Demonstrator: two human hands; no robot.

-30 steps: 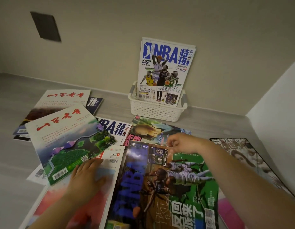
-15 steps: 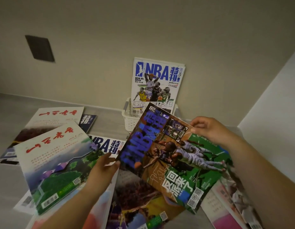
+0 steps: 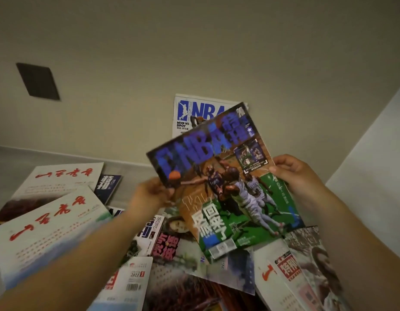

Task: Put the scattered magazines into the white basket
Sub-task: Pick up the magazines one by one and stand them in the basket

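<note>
Centre frame, the left hand and right hand pinch opposite edges of the green NBA magazine, raised above scattered magazines; it hides the basket

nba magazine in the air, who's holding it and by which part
Both hands: the left hand grips the NBA magazine at its left edge, the right hand at its right edge.

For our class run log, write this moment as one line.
left hand: holds NBA magazine left edge | right hand: holds right edge | magazine: lifted, tilted | basket: hidden
</note>
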